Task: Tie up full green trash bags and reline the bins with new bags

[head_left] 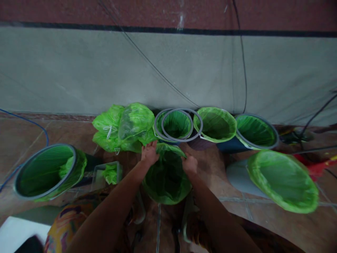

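Observation:
A small bin lined with a green plastic bag (166, 179) stands on the floor right in front of me. My left hand (149, 153) grips the bag at the far left of its rim, fingers closed on the plastic. My right hand (190, 163) pinches the bag at the far right of the rim. Just beyond my hands a lined bin (177, 124) carries two loose grey rings (196, 119) on top.
More green-lined bins stand around: one at the left (47, 170), two by the wall (216, 123) (256, 130), one tilted at the right (283, 179). A pile of green bags (123, 126) and a clear tub (105, 174) lie left. Cables hang on the wall (168, 70).

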The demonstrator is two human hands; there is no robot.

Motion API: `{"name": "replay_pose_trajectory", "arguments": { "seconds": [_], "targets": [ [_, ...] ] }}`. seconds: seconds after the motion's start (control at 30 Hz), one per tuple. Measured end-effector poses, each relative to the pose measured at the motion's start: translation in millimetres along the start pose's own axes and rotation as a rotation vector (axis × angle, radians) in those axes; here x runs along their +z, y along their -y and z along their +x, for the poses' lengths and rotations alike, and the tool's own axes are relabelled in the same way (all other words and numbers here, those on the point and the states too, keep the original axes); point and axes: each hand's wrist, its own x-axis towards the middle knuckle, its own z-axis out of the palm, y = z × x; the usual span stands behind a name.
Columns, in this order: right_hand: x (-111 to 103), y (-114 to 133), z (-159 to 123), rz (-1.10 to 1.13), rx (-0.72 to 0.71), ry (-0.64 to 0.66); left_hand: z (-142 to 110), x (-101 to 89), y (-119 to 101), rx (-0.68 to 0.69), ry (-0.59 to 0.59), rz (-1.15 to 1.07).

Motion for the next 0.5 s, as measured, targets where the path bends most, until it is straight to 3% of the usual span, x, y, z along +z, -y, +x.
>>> {"name": "replay_pose_trajectory", "arguments": {
  "seconds": [0.17, 0.33, 0.4, 0.5],
  "targets": [
    [13.0, -17.5, -36.1, 0.125, 0.235, -0.102, -7.0, 3.5, 1.8, -0.067, 0.022, -0.130],
    [-0.4, -12.4, -23.1, 0.236, 0.126, -0.326, 5.4, -0.5, -13.9, -0.065, -0.041, -0.248],
    [-9.8, -2.1, -3.2, 0.287, 0.028, -0.288, 13.6, -2.4, -20.0, -0.095, -0.005, -0.256],
    [-15.9, 13.3, 23.4, 0.241, -0.013, -0.118, 20.8, -0.6, -23.1, -0.150, 0.063, -0.223]
  ]
}}
